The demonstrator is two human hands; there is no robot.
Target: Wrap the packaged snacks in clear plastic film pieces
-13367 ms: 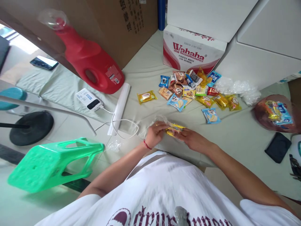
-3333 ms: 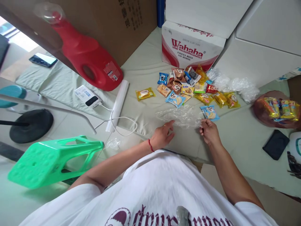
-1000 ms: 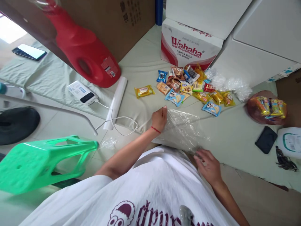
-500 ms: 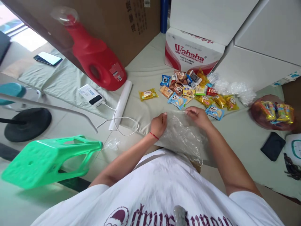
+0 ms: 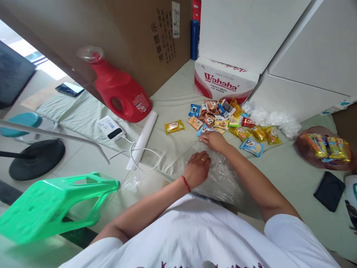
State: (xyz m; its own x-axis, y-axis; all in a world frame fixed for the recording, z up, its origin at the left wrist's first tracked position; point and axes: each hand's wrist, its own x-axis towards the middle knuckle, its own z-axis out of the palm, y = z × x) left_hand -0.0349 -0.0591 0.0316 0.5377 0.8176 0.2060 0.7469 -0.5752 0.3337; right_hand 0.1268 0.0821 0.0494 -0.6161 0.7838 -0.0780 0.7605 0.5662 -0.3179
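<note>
A clear plastic bag (image 5: pixel 223 178) lies crumpled in front of my body, at the near edge of the cloth-covered surface. My right hand (image 5: pixel 214 141) has its fingers closed on the bag's far edge, close to the wrapped snacks. Nearer to me, my left hand (image 5: pixel 197 170), with a ring and a red wrist cord, is curled over the bag, back upward; its fingertips are partly hidden. Just beyond the hands lies a pile of small wrapped snacks (image 5: pixel 221 121). A blue snack packet (image 5: pixel 251 147) rests right of my right forearm, and a yellow snack packet (image 5: pixel 174 127) lies apart on the left.
Behind the snacks stands a Wahaha carton (image 5: pixel 223 82), with crumpled clear plastic (image 5: pixel 272 114) beside it. To the left are a red jug (image 5: pixel 122 93), a power bank (image 5: pixel 111 127) with a white cable, and a green stool (image 5: pixel 55 204). A bowl (image 5: pixel 304 149) of snacks sits at right.
My right hand has moved left along the bag's edge, and my left hand has turned back-upward and come nearer to my body. The view has tilted, so things sit lower.
</note>
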